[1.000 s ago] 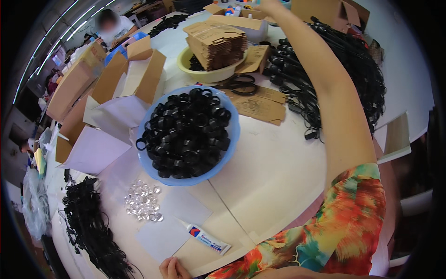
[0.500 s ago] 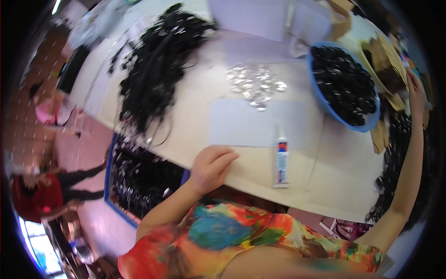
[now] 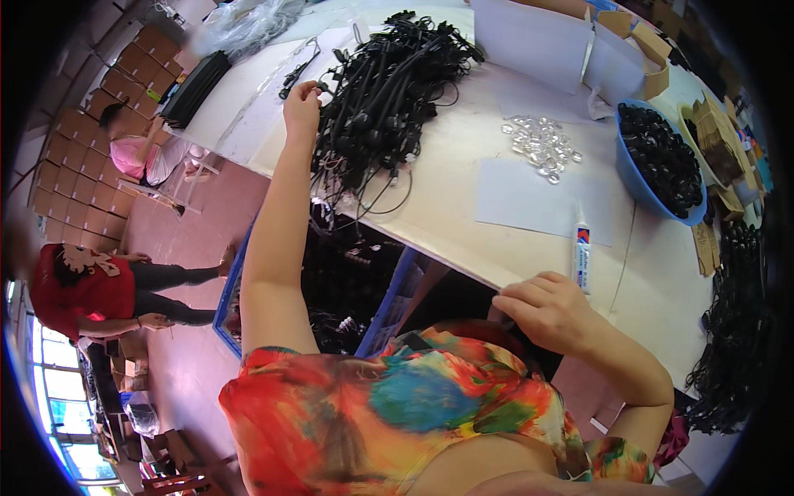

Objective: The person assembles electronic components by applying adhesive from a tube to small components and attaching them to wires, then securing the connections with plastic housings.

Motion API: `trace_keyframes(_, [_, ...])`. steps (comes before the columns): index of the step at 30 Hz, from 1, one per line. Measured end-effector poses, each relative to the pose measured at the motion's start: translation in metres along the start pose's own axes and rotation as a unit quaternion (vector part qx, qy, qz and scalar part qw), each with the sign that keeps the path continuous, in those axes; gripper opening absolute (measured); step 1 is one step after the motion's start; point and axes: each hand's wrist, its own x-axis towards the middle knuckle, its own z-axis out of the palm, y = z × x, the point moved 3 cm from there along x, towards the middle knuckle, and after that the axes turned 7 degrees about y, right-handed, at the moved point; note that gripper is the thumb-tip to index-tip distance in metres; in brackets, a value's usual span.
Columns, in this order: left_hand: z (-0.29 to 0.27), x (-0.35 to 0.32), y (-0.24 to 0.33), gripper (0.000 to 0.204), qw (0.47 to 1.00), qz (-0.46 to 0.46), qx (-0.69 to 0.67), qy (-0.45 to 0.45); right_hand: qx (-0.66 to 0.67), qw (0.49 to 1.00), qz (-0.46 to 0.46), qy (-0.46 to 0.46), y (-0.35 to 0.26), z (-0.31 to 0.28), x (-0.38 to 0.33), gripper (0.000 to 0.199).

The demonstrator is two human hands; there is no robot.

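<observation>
Black cords (image 3: 389, 83) lie heaped at the table's (image 3: 463, 207) far left edge; your left hand (image 3: 302, 103) pinches a strand there. They look light, limp and prone to tangle, so grip near a plug. Your right hand (image 3: 550, 310) rests curled, holding nothing, beside the glue tube (image 3: 581, 256).

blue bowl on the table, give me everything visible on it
The blue bowl is round, looks like plastic, and sits upright on the white table toward its far right. It is heaped with small black ring-shaped parts. Clear beads lie just left of it, apart from it. Neither hand touches it.
</observation>
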Motion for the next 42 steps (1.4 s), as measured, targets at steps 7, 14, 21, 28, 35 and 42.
trace_keyframes(7, [0.043, -0.053, 0.052, 0.054, 0.891, 0.137, 0.358, -0.244, 0.065, 0.985, 0.077, 0.14, 0.035, 0.035, 0.013, 0.021])
trace_keyframes(14, [0.04, -0.035, 0.04, 0.025, 0.943, 0.045, 0.097, -0.316, 0.074, 0.98, 0.117, 0.146, 0.042, 0.032, 0.01, 0.02])
trace_keyframes(21, [0.034, -0.039, 0.043, 0.027, 0.975, 0.088, 0.041, -0.198, 0.056, 0.982, 0.117, 0.133, 0.045, 0.031, 0.006, 0.018])
trace_keyframes(28, [0.039, -0.03, 0.02, 0.027, 0.955, 0.16, 0.198, -0.152, 0.065, 0.988, 0.109, 0.089, 0.047, 0.04, 0.006, 0.017])
trace_keyframes(35, [0.084, -0.06, 0.058, 0.016, 0.798, 0.469, 0.368, -0.087, 0.045, 0.991, 0.1, 0.075, 0.041, 0.041, 0.008, 0.012])
trace_keyframes(42, [0.112, -0.048, 0.059, 0.032, 0.857, 0.252, 0.407, -0.19, 0.032, 0.99, 0.124, 0.061, 0.043, 0.038, 0.006, 0.013])
